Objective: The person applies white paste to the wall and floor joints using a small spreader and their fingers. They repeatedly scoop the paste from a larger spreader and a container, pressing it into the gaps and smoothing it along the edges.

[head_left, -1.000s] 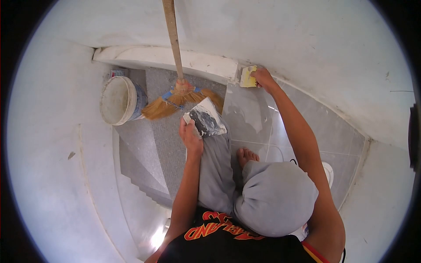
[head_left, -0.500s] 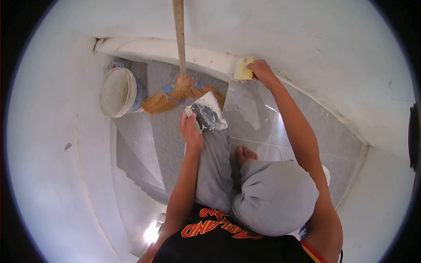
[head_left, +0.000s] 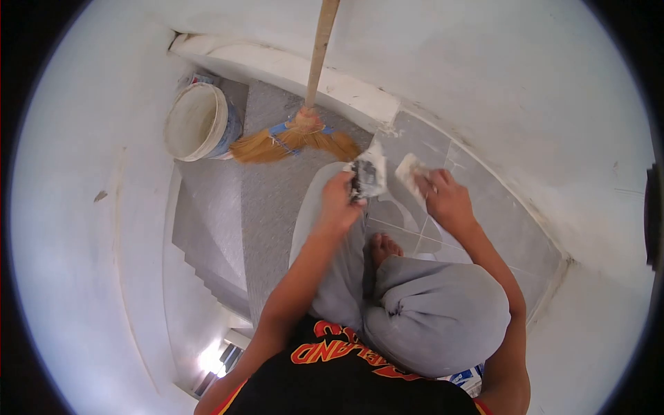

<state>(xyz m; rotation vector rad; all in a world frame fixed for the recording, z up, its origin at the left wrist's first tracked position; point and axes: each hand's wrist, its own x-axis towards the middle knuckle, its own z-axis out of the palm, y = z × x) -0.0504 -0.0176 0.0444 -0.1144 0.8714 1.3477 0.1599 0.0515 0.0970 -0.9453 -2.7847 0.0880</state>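
My left hand (head_left: 337, 204) is closed on a dark, flat plate (head_left: 364, 181) smeared with white putty, held above my left knee. Just to its right, my right hand (head_left: 448, 200) grips a pale yellow putty spreader (head_left: 409, 170), slightly blurred by motion. The spreader's face is turned toward the plate, with a small gap between them. White paste shows along the plate's far corner. Beyond both hands runs the white ledge (head_left: 360, 97) at the foot of the wall, with crumbs of putty by its near end.
A broom (head_left: 304, 128) with straw bristles leans against the wall. A whitish bucket (head_left: 197, 123) stands at the left by the ledge. Grey tiles (head_left: 498, 200) cover the floor at right, and steps (head_left: 207, 256) descend at lower left. My bare foot (head_left: 384, 247) rests on the floor.
My right hand has drawn the spreader back from the ledge toward me, close to the plate. My left hand has moved rightward and tilted the plate. The camera view has shifted a little.
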